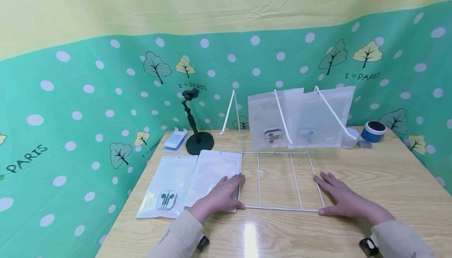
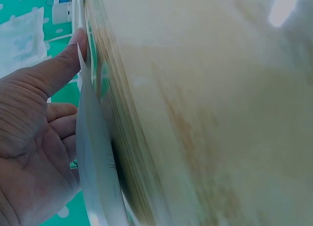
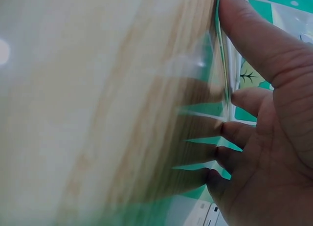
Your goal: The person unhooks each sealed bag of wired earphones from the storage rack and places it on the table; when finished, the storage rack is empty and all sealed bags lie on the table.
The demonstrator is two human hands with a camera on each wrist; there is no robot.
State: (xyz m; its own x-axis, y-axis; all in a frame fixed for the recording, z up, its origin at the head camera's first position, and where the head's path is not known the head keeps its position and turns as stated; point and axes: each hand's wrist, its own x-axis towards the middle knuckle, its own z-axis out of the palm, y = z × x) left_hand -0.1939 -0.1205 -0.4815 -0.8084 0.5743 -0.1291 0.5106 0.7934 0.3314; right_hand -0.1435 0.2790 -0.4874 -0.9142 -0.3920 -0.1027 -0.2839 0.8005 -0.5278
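The white wire rack [image 1: 282,181] lay with its flat base on the wooden table [image 1: 388,179], near the front edge and about midway across, its upright prongs rising at the back. The left hand [image 1: 220,195] rested flat beside the rack's left rail, fingers straight and relaxed, palm partly on a frosted pouch [image 1: 212,175]; it gripped nothing, and the left wrist view showed the thumb [image 2: 63,59] laid along the wire with the pouch's edge under the palm. The right hand [image 1: 344,199] lay flat against the right rail, fingers spread and straight, likewise grasping nothing. Two translucent bags [image 1: 300,119] leaned in the prongs at the back, each with a small dark item inside. To the left lay a second pouch holding earphones [image 1: 167,200]; behind it stood a black stand [image 1: 195,132] and a small white holder [image 1: 175,138]. At the far right sat a blue tape roll [image 1: 374,130] and a clear cup [image 1: 350,138]. The likely trouble here, as I judged it, was the light rack sliding or twisting on the glossy top if one hand pressed harder than the other, which could tip the leaning bags off their prongs. The left palm, sitting on the slick pouch, might also drag it along or slip.
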